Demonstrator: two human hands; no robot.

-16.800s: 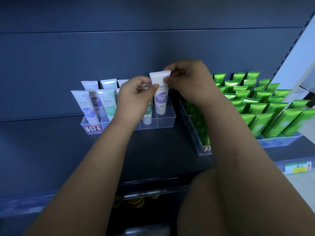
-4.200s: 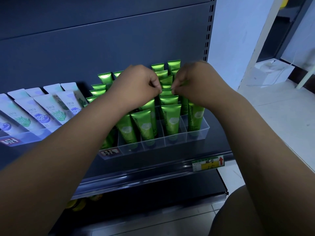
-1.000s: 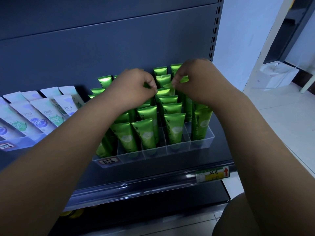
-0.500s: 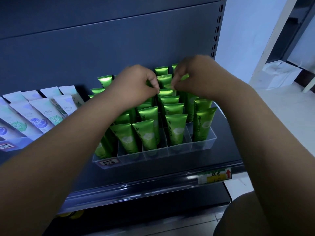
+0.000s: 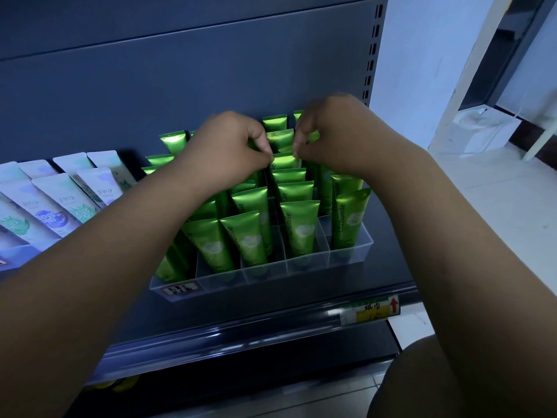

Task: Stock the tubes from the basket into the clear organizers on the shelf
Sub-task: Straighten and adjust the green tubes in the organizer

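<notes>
A clear organizer (image 5: 262, 277) on the dark shelf holds several rows of green tubes standing cap-down. My left hand (image 5: 229, 146) and my right hand (image 5: 328, 134) reach over its middle rows. Each pinches one top corner of the same green tube (image 5: 284, 161), which stands in a middle lane behind three other tubes. Both wrists hide the tubes beneath them. The basket is out of view.
A second clear organizer (image 5: 18, 256) with white tubes stands to the left on the same shelf. A yellow price label (image 5: 370, 310) sits on the shelf's front rail. The shelf's upright post (image 5: 372, 49) and a white wall are to the right; tiled floor lies beyond.
Both hands have come down slightly and now pinch a tube one row nearer the front than half a second ago. The view has shifted a little.
</notes>
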